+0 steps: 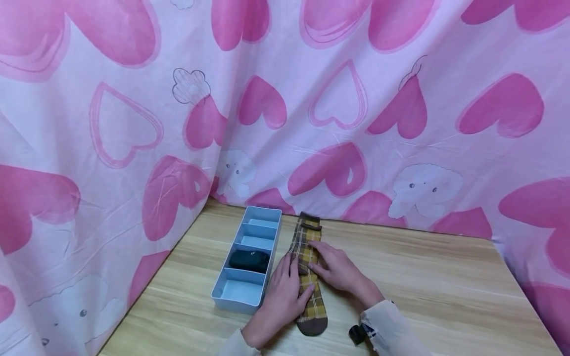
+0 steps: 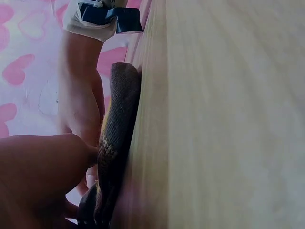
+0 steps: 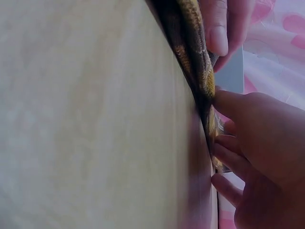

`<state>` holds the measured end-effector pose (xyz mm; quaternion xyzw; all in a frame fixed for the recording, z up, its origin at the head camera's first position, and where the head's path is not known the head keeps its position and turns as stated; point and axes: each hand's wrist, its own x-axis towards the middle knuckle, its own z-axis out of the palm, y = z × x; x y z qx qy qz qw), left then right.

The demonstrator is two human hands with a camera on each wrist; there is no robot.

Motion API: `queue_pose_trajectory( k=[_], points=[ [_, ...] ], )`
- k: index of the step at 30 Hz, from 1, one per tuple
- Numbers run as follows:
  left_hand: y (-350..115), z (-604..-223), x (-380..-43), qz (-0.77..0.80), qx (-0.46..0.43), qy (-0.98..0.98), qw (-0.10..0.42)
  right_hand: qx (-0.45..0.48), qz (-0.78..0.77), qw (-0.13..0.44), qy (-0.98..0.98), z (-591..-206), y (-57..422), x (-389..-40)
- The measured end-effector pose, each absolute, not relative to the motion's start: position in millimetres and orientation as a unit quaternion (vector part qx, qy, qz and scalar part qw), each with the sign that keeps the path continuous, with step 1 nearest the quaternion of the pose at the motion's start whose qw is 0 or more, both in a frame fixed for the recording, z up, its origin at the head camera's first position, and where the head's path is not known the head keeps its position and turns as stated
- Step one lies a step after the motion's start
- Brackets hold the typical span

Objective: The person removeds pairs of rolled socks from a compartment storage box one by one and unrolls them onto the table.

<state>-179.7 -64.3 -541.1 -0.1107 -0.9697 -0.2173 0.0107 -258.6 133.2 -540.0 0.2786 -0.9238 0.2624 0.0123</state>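
A pair of yellow and brown plaid socks (image 1: 313, 307) lies lengthwise on the table, its dark toe towards me and its dark cuffs at the far end. From the left, my left hand (image 1: 283, 289) rests on the middle of the socks with fingers extended and thumb on the plaid. My right hand (image 1: 342, 271) touches their right edge, fingers reaching over the plaid towards the other hand. Close up in the right wrist view, its thumb and fingertips meet the side of the layered socks (image 3: 208, 83). The dark toe (image 2: 125, 88) shows in the left wrist view.
Left of the socks stands a light blue box (image 1: 238, 302) divided into several compartments. A dark rolled bundle (image 1: 249, 260) sits in one of them. The wooden table (image 1: 445, 287) ends at a pink heart-patterned curtain (image 1: 329, 168) at the back and left.
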Motion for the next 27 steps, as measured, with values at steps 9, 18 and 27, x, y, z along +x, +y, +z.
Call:
queue_pose_trajectory(
  k=[9, 18, 27],
  points=[
    [-65.3, -542.3, -177.4, -0.225, -0.098, -0.969, 0.010, 0.251, 0.246, 0.008, -0.936, -541.6, 138.5, -260.4],
    [-65.5, -540.9, -176.9, -0.228, -0.097, -0.969, 0.008, 0.219, 0.242, 0.003, -0.945, -537.5, 155.1, -261.2],
    [-66.4, -541.0, -174.8, -0.159, -0.114, -0.981, -0.003, 0.222, 0.194, 0.014, -0.956, -540.5, 172.6, -262.0]
  ],
)
